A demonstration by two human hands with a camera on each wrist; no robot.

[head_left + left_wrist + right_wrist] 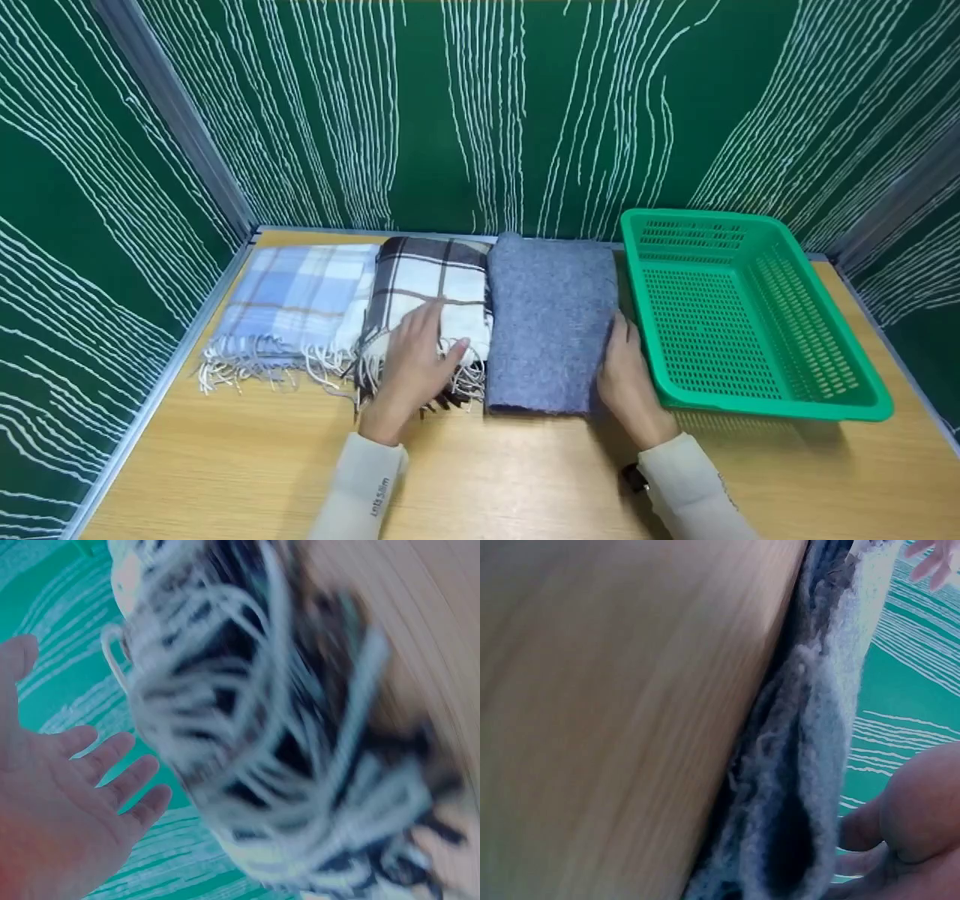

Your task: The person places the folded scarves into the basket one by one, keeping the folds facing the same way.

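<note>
A folded grey-blue woollen cloth (553, 322) lies in the middle of the row, and its layered, fuzzy edge (802, 735) fills the centre of the right wrist view. My right hand (628, 375) is at its right side, between cloth and basket, fingertips right at the cloth's edge. Over the brown-and-white checked, fringed scarf (457, 277) is my left hand (420, 360), fingers extended and thumb spread, holding nothing. In the left wrist view the fringe (247, 705) is blurred beside that hand (67, 802). A blue-and-white plaid fringed scarf (292, 292) lies folded farther left.
A green perforated plastic basket (772, 409) stands on the right, close beside my right hand. Everything is on a light wooden table (495, 480). Green panels with white wavy lines (420, 112) rise behind and at both sides.
</note>
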